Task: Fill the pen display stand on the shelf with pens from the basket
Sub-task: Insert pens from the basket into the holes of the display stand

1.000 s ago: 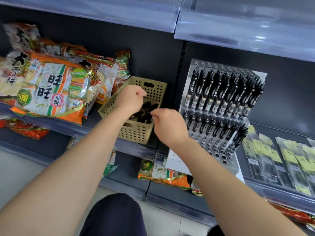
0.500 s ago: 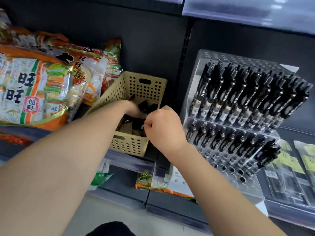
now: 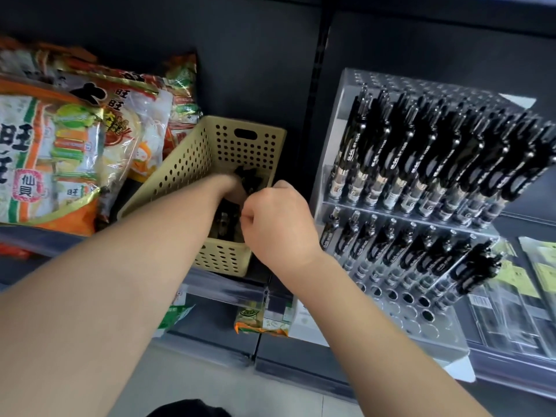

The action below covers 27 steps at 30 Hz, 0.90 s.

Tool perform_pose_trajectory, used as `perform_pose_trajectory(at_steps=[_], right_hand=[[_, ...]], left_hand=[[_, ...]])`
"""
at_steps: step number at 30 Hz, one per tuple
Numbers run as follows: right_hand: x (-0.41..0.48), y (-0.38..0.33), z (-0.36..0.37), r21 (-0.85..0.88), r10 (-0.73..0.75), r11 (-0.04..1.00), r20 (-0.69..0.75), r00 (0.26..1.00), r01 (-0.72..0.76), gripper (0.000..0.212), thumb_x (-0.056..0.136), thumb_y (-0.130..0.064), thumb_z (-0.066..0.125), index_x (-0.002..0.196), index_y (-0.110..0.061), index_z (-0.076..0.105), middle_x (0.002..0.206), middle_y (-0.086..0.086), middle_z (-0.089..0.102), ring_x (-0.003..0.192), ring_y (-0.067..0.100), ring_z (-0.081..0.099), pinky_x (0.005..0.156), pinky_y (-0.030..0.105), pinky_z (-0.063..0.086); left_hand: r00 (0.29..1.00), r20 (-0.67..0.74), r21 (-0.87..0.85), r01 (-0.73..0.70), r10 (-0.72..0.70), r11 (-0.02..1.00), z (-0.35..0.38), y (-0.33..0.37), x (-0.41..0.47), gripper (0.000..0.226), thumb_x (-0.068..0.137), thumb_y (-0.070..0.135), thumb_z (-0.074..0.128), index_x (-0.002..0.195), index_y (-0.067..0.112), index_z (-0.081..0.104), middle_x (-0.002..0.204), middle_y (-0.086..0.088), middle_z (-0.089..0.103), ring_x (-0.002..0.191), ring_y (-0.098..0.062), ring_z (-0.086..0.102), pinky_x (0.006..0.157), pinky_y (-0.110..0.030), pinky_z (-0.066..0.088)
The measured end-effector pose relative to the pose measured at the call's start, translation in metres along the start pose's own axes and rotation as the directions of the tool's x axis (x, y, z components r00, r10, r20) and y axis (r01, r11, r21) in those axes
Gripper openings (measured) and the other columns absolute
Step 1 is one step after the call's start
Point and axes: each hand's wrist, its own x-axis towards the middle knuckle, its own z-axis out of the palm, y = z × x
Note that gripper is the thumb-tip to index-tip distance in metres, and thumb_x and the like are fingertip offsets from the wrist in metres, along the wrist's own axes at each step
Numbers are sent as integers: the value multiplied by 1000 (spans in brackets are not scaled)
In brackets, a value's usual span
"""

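A beige perforated basket [image 3: 186, 167] stands on the shelf with black pens [image 3: 224, 225] lying in its bottom. My left hand [image 3: 231, 189] reaches down inside it, and its fingertips curl on a bunch of those pens; most of the fingers are hidden. My right hand [image 3: 276, 224] hovers at the basket's right rim with its fingers curled, and nothing shows in it. To the right stands the clear tiered pen display stand [image 3: 433, 332]. Its upper rows hold black pens [image 3: 421, 152], and several front holes are empty.
Large orange snack bags [image 3: 60, 152] lie against the basket's left side. Flat packets with yellow labels [image 3: 529, 284] lie right of the stand. More snack packs [image 3: 261, 320] sit on the shelf below. A dark back panel closes the shelf behind.
My left hand has gone from above the basket down into it among the pens. My right hand has stayed at the right rim. The view has moved closer and lower.
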Motion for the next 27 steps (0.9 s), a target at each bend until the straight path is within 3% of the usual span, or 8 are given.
perform_pose_trajectory(at_steps=[6,10,13,14,17,19,24,27], right_hand=[[-1,1,-2,3,-24,1000,-4,1000,24,23,90,-5,48,71,-16,53,75,2,60,88,17,36,75,24,44],[-1,-1,-3,24,6,1000,4,1000,-6,20,91,-6,48,73,-15,49,76,3,56,88,18,37,76,26,44],[-4,-2,-5,24,-13,1000,9,1000,13,20,92,-8,46,74,-14,52,77,0,58,89,20,46,83,23,41],[-4,-2,-6,40,-9,999,0,1000,8,21,93,-8,45,74,-14,53,78,1,59,89,21,47,84,24,41],[-5,-3,-6,68,31,997,-16,999,-30,19,93,-13,47,82,-10,63,89,9,63,84,21,47,81,29,41],[-4,-3,-6,88,48,995,-8,999,-47,22,93,-14,47,85,-8,67,91,9,65,85,22,47,82,30,43],[-8,-6,-6,93,47,994,18,999,-49,22,95,-18,50,87,-9,68,87,6,67,97,23,51,80,34,49],[-13,-9,-7,113,54,992,5,999,-55,19,93,-25,55,99,-12,67,93,7,65,100,23,53,76,36,52]], left_hand=[[999,22,-237,-25,31,971,1,-4,6,46,90,16,61,132,2,48,134,-18,51,122,-36,49,98,-43,44],[996,-5,-578,-71,84,813,-8,-19,11,71,66,24,84,129,9,55,127,-10,60,118,-32,53,102,-48,42],[990,-84,-693,-138,110,708,-7,-35,36,98,40,47,90,127,17,57,127,-1,61,119,-23,54,104,-46,41],[987,-112,-713,-159,112,683,-10,-36,27,97,40,51,88,126,18,56,125,0,62,118,-21,54,104,-43,40],[967,-218,-771,-254,133,583,-21,-28,-19,42,78,31,77,112,12,61,107,-6,67,101,-18,60,95,-34,43],[951,-262,-782,-309,164,541,-23,-24,-32,10,89,22,67,95,15,62,93,-5,67,93,-15,59,89,-30,39],[902,-373,-786,-432,218,442,-35,-21,-56,10,93,18,61,83,20,59,81,-4,62,80,-7,57,74,-21,36],[873,-434,-791,-487,221,371,-42,-20,-67,14,93,15,60,80,20,58,74,-1,58,76,-12,57,88,-30,42]])
